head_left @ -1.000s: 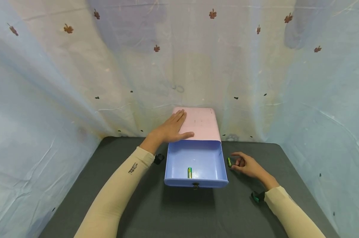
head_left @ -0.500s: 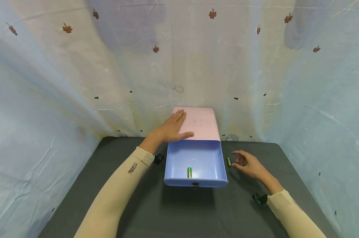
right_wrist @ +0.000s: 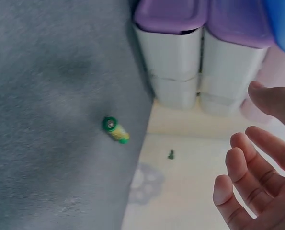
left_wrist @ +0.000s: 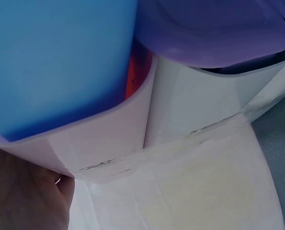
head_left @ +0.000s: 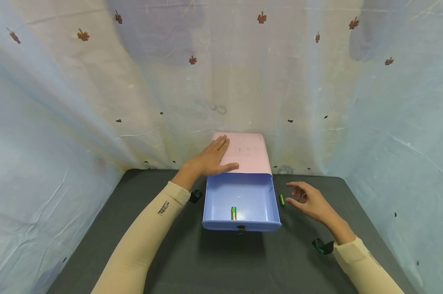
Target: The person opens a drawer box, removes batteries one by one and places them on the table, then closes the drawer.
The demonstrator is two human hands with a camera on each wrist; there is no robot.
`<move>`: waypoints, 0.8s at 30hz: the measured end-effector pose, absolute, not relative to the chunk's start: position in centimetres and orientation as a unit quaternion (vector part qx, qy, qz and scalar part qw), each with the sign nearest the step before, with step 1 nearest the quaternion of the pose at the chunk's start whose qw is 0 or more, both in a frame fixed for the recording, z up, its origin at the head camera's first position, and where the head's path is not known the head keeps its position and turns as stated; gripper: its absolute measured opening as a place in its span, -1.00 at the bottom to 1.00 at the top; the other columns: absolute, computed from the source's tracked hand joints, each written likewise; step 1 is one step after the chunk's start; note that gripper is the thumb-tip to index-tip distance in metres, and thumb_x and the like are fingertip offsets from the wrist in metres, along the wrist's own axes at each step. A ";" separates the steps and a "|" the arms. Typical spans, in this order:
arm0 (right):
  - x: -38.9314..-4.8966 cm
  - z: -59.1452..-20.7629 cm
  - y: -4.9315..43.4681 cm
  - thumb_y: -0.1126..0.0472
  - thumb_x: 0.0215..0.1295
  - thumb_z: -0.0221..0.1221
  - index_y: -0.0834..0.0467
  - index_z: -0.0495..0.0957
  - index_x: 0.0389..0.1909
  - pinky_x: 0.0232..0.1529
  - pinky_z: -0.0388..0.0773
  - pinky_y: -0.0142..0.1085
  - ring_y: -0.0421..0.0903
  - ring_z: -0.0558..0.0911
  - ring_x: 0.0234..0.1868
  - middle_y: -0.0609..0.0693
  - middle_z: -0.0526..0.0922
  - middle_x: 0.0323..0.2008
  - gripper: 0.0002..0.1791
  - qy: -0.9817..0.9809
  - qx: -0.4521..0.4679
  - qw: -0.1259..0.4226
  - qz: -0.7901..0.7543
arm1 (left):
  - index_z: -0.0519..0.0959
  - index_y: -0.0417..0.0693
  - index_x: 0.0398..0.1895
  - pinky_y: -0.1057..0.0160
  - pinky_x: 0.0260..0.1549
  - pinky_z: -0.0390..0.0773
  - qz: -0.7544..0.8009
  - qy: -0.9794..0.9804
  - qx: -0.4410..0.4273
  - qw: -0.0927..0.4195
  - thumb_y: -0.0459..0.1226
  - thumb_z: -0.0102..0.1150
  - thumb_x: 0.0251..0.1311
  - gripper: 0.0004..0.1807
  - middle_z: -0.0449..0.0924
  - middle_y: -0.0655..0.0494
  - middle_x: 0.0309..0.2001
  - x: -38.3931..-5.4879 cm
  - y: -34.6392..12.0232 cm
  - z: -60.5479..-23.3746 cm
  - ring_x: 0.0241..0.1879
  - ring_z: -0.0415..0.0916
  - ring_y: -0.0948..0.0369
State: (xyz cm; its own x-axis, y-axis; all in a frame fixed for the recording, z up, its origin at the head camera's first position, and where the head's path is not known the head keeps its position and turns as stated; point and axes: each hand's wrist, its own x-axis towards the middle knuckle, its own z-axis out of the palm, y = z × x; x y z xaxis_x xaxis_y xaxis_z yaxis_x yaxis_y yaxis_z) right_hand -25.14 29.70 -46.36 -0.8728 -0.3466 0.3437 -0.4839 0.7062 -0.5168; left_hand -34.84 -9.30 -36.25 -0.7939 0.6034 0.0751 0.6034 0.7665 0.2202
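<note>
My left hand [head_left: 205, 161] rests with its fingers stretched out on the pink top [head_left: 247, 151] of a drawer unit; in the left wrist view, part of the hand [left_wrist: 29, 196] shows at the lower left. Below it a blue drawer [head_left: 221, 192] is pulled out, with a green and yellow battery [head_left: 234, 213] inside near its front wall. Right of the drawer, a second green battery [head_left: 281, 200] is on the dark table. My right hand [head_left: 311, 202] is just right of that battery, holding nothing, thumb and fingers apart. The right wrist view shows that battery [right_wrist: 115, 129] away from the fingers.
More drawers with purple fronts [right_wrist: 171, 14] and pale casings belong to the unit, seen in the wrist views. A small lock [head_left: 241, 228] sits on the blue drawer's front. A pale patterned curtain [head_left: 243, 81] hangs behind the dark table [head_left: 162, 261] and along both sides.
My right hand has drawn slightly back and up from the battery on the table, and its thumb and fingers have spread wider. The left hand and drawer stay put.
</note>
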 end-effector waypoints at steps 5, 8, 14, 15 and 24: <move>-24.5 -45.1 29.1 0.25 0.33 0.50 0.20 0.63 0.26 -0.27 0.61 -0.24 -0.07 0.59 -0.27 -0.01 0.62 -0.20 -0.49 -0.912 0.237 0.141 0.305 | -0.28 -0.27 0.75 0.09 0.70 -0.35 0.115 0.940 0.320 -0.003 0.40 -0.10 0.50 0.20 -0.39 -0.17 0.76 -34.8 -9.3 -36.3 0.75 -0.45 0.02; -24.2 -44.4 28.8 0.27 0.29 0.52 0.21 0.64 0.25 -0.28 0.62 -0.20 -0.01 0.60 -0.27 -0.09 0.59 -0.22 -0.49 -0.907 0.246 0.165 0.300 | -0.28 -0.28 0.75 0.09 0.70 -0.34 0.117 0.940 0.320 -0.002 0.40 -0.11 0.51 0.20 -0.39 -0.17 0.76 -34.8 -9.2 -36.3 0.75 -0.46 0.02; -23.5 -42.9 28.2 0.34 0.20 0.56 0.20 0.65 0.23 -0.30 0.62 -0.15 -0.01 0.59 -0.28 -0.13 0.58 -0.23 -0.45 -0.890 0.273 0.208 0.301 | -0.29 -0.26 0.75 0.11 0.69 -0.36 0.118 0.941 0.318 0.000 0.42 -0.12 0.49 0.21 -0.40 -0.17 0.76 -34.9 -9.2 -36.4 0.75 -0.47 0.04; -23.4 -42.7 28.0 0.35 0.19 0.56 0.20 0.66 0.22 -0.30 0.62 -0.17 -0.01 0.59 -0.29 -0.13 0.58 -0.23 -0.44 -0.887 0.277 0.213 0.303 | -0.29 -0.26 0.75 0.11 0.69 -0.37 0.118 0.941 0.318 0.000 0.42 -0.12 0.49 0.21 -0.40 -0.17 0.76 -34.9 -9.2 -36.4 0.75 -0.48 0.04; -22.2 -40.4 26.1 0.34 0.11 0.60 0.11 0.67 0.25 -0.28 0.58 -0.26 -0.14 0.57 -0.28 -0.17 0.60 -0.23 -0.36 -0.870 0.295 0.236 0.317 | -0.28 -0.27 0.75 0.10 0.69 -0.35 0.118 0.940 0.320 -0.001 0.42 -0.12 0.49 0.21 -0.39 -0.17 0.76 -35.0 -9.2 -36.4 0.75 -0.47 0.03</move>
State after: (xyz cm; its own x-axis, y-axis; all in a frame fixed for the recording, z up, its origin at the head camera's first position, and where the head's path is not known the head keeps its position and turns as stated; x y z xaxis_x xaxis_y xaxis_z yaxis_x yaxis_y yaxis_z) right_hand -22.24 26.15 -40.37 -0.7138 -0.3643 0.5981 -0.6636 0.6248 -0.4114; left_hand -34.97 -9.23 -36.39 -0.7952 0.6013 0.0777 0.6019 0.7675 0.2204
